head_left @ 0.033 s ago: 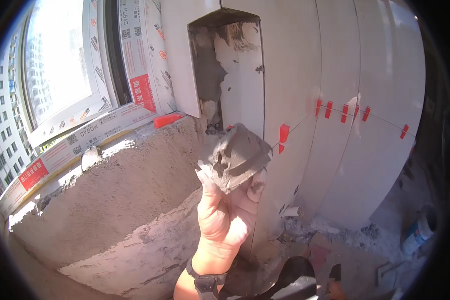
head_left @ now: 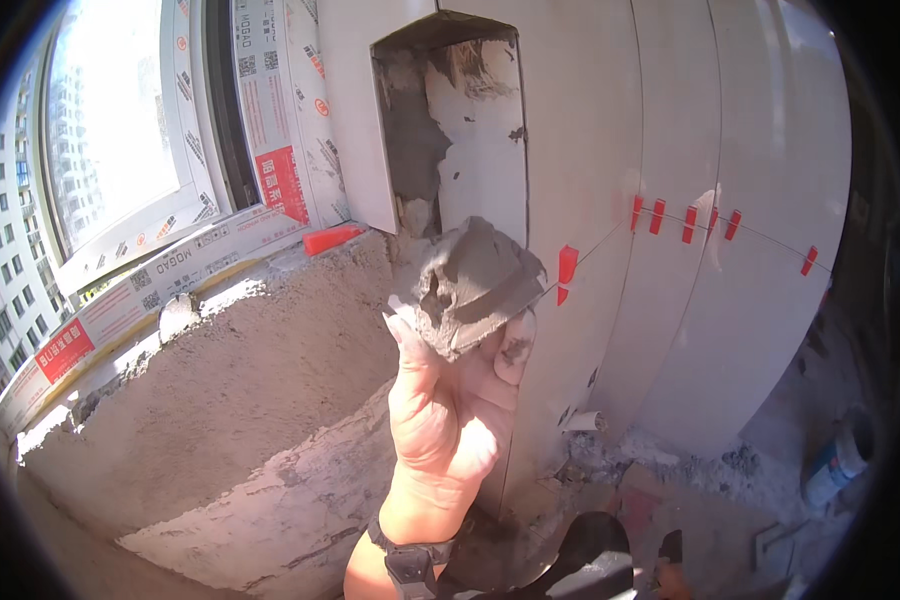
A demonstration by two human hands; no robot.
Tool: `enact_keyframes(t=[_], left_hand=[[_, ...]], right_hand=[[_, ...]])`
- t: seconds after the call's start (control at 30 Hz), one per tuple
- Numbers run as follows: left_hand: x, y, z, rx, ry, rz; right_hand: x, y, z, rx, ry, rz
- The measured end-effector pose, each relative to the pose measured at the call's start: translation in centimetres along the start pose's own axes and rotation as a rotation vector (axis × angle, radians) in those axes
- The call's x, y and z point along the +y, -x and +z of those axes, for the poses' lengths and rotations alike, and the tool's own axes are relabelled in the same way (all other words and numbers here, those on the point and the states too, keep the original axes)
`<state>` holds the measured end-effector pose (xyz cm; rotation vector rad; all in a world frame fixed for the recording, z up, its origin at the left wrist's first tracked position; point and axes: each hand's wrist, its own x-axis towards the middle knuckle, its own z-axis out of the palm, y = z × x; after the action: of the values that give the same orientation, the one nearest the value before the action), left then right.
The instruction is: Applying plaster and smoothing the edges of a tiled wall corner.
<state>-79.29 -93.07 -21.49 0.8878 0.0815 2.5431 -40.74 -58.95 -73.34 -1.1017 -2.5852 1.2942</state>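
Observation:
My left hand [head_left: 440, 410], palm toward me and a dark strap on its wrist, grips a lump of wet grey mortar [head_left: 478, 275] with a pale, crumbly underside. Thumb and fingers curl round its lower part. The lump is in front of the lower part of a rectangular wall recess [head_left: 475, 150] with grey mortar patches inside. Low at the right, my right hand [head_left: 670, 573] is small and partly hidden, closed around something dark that I cannot make out.
A white-framed window [head_left: 185, 150] is at left above a rough cement sill wall [head_left: 210, 390]. Pale tiled panels [head_left: 675, 350] carry several red clips [head_left: 688, 222]. A red wedge [head_left: 330, 237] lies on the sill. A pipe stub [head_left: 585, 421], rubble and a cylindrical container [head_left: 832, 475] are low at right.
My left hand and the mortar lump have risen slightly toward the recess and shifted a little left.

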Motion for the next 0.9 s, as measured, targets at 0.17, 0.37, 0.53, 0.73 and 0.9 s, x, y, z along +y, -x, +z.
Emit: enact_keyframes(t=[0.17,0.37,0.53,0.73,0.9], left_hand=[[-0.3,-7.1,1.7,-0.18,0.065,0.057],[0.7,-10.7,2.9,-0.22,-0.053,0.155],[0.9,-12.2,4.3,-0.228,-0.041,0.203],[1.1,-14.0,5.0,-0.192,-0.041,0.222],[1.0,-14.6,5.2,-0.212,-0.056,0.243]], right_hand=[[-3.7,2.0,-0.5,-0.072,-0.223,0.096],[-6.8,1.5,0.0,-0.122,-0.711,0.365],[-7.2,1.9,-1.9,-0.249,0.182,-0.157],[-3.4,1.8,-1.8,-0.211,0.198,-0.412],[-4.6,3.3,-0.5,-0.062,-0.267,-0.15]])
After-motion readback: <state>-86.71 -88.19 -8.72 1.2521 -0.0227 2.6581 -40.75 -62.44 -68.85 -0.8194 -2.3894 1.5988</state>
